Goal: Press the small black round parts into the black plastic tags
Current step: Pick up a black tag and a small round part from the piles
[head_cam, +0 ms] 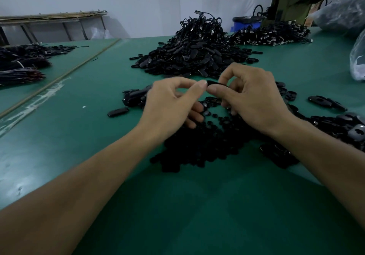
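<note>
Pinching a black tag [216, 85], left hand [171, 98] and right hand [254, 96] hover above green table [94, 136].

I saw one black tag [216, 85] held edge-on above the table, pinched between the fingertips of the left hand [173, 100] and the right hand [254, 98]. Beneath it sprawled a heap of small round parts [201, 142], matte black. A lone oval tag [118, 112] lay flat to the left, and a tall mound of tags [193, 57] rose beyond.
</note>
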Motion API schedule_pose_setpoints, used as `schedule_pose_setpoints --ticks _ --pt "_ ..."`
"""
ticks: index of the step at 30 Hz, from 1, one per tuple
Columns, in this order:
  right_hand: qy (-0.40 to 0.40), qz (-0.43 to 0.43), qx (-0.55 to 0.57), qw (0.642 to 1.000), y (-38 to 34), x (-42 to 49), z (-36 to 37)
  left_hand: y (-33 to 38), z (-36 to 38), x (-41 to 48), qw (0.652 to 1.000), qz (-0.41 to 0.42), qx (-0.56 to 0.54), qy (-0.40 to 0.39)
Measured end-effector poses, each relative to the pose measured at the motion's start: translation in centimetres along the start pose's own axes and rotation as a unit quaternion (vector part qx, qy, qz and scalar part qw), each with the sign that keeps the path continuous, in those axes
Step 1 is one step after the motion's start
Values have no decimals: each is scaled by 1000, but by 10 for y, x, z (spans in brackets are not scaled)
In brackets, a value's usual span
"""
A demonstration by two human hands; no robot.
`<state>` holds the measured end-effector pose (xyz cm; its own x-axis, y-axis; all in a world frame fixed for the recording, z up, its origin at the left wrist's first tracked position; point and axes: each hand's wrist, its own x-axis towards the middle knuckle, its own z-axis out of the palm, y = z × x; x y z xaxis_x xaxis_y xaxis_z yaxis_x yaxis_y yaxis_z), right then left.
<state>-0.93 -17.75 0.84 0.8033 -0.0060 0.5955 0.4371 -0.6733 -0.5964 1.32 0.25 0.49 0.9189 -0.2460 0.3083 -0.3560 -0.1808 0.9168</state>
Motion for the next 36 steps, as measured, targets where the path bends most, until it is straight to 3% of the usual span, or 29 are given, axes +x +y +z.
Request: schedule_pose_setpoints --ticks 3,8,17,22,24,27,31,36 --pt "-30 -12 32 999 -5 -3 3 2 5 -2 997 -39 -68 -28" --pt "-68 27 61 995 0 -5 4 -5 0 3 988 -58 -141 -10" --pt "-58 102 159 980 7 2 2 -8 -1 5 987 -43 -151 -38" --pt "-69 107 162 979 8 2 4 -11 -3 6 995 -14 -94 -13" --pt "-63 95 113 987 9 1 4 -13 -4 7 997 -11 -78 4" --pt "-79 40 -52 995 9 -2 6 -16 -5 9 997 -10 -70 41" --pt "-170 -4 -197 966 8 -3 8 -19 -7 12 995 -8 -62 76" --pt "-196 10 -211 957 2 -2 12 -20 -6 11 995 -4 -53 83"
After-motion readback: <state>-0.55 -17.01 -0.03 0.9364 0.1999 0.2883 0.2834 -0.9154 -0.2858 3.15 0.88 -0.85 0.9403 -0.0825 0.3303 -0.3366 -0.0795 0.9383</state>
